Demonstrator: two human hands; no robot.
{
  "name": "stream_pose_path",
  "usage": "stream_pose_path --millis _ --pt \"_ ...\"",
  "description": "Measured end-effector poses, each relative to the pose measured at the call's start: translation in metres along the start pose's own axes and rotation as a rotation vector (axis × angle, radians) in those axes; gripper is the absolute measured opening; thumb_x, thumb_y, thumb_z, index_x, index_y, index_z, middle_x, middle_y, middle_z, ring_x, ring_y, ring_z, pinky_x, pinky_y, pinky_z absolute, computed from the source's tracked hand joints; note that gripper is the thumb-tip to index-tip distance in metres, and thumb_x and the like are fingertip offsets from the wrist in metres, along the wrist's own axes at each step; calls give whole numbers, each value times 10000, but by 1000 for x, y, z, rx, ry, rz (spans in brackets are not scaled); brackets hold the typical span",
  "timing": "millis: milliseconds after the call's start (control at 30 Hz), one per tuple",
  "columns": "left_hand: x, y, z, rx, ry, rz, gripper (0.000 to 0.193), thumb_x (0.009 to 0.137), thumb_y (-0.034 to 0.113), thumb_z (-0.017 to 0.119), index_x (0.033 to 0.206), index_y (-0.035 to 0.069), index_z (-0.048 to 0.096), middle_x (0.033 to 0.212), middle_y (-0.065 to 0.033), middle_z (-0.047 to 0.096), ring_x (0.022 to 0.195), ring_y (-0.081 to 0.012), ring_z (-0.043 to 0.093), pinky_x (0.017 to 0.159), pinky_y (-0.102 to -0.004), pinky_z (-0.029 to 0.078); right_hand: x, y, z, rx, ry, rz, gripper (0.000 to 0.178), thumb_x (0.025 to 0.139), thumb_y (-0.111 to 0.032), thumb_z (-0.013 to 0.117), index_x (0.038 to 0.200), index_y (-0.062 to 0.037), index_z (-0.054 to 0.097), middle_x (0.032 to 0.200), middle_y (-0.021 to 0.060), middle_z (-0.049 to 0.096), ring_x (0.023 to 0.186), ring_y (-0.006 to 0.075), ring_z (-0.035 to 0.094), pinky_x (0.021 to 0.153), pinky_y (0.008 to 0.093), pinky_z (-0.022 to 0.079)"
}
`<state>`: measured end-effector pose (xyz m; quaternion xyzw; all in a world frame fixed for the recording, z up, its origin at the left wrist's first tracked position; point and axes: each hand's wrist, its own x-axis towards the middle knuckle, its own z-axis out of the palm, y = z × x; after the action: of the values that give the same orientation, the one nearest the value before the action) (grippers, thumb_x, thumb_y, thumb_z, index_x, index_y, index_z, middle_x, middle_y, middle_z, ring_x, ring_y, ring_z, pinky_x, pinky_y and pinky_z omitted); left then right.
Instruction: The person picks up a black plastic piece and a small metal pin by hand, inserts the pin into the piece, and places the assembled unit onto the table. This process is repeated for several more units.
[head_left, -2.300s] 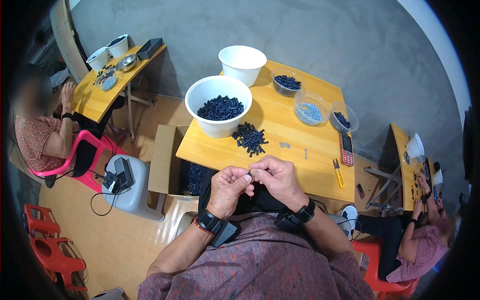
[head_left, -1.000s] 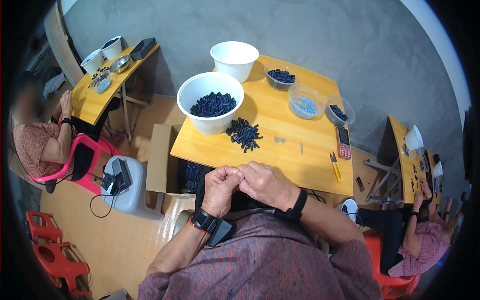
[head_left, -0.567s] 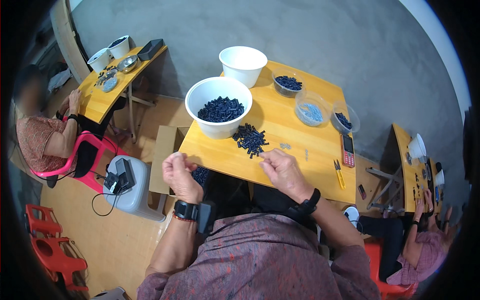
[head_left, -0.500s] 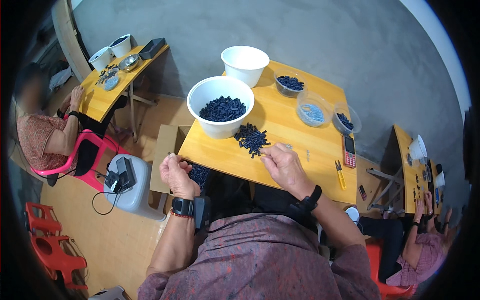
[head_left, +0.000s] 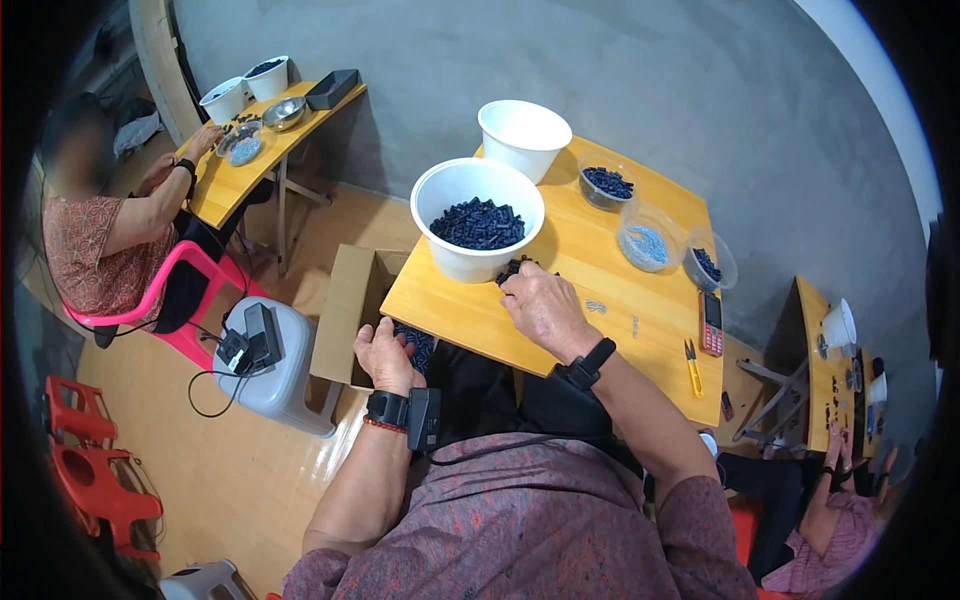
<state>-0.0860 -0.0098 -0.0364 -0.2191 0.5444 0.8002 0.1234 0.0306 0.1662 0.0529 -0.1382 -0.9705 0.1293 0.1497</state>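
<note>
My left hand (head_left: 384, 356) hangs just off the table's near left corner with its fingers apart. Below it is an open cardboard box (head_left: 345, 315) with dark blue pieces (head_left: 418, 350) inside. My right hand (head_left: 548, 310) reaches over the wooden table (head_left: 610, 330), its fingers curled down on a small pile of short dark tube-like pieces (head_left: 517, 267). The hand covers most of that pile and its own fingertips. A white bucket (head_left: 440, 225) stands directly behind the pile, partly filled with similar dark pieces.
Behind stands another white bucket (head_left: 525, 130). Along the table's right lie clear bowls of dark pieces (head_left: 605, 185) and light-blue pieces (head_left: 645, 245), a red phone (head_left: 711, 325) and yellow-handled snips (head_left: 694, 370). A grey stool (head_left: 285, 385) holds black devices. People sit at tables on both sides.
My left hand's fingers have parted from a pinch, and it has moved over the box. My right hand has shifted from the pile's near edge onto it. The whole view has shifted slightly.
</note>
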Motion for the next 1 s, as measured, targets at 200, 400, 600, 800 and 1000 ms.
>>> stream_pose_path --millis 200,400,600,800,1000 --pt "-17 7 5 59 25 47 364 903 210 626 1214 55 516 934 -5 572 693 -85 504 568 -231 448 -5 -10 -6 119 -66 4 116 840 -104 640 870 -2 684 896 173 606 863 374 633 760 471 508" --pt "-19 2 5 67 -14 116 301 904 202 630 1129 55 495 925 -33 550 657 -85 490 530 -236 422 -15 -5 -7 229 -59 13 127 841 -110 640 905 -9 683 908 146 616 867 356 635 770 460 504" --pt "-21 -4 6 55 -49 257 220 929 158 610 1081 43 498 783 -9 531 539 -60 453 464 -197 401 -13 -6 -4 90 -64 -6 132 846 -115 633 927 -24 684 888 130 621 835 338 637 745 441 505" --pt "-42 -4 7 34 -273 526 190 904 65 614 1064 28 519 877 -22 559 679 -62 498 543 -214 426 -26 -10 -5 355 91 -62 84 853 -75 661 908 -12 671 821 98 605 737 242 631 667 341 506" --pt "-92 3 12 165 -874 294 140 894 50 665 1009 -23 631 861 -47 652 705 -101 612 688 -241 537 -62 -15 -2 842 107 157 97 876 -54 673 933 19 644 834 75 629 765 146 622 684 282 504"
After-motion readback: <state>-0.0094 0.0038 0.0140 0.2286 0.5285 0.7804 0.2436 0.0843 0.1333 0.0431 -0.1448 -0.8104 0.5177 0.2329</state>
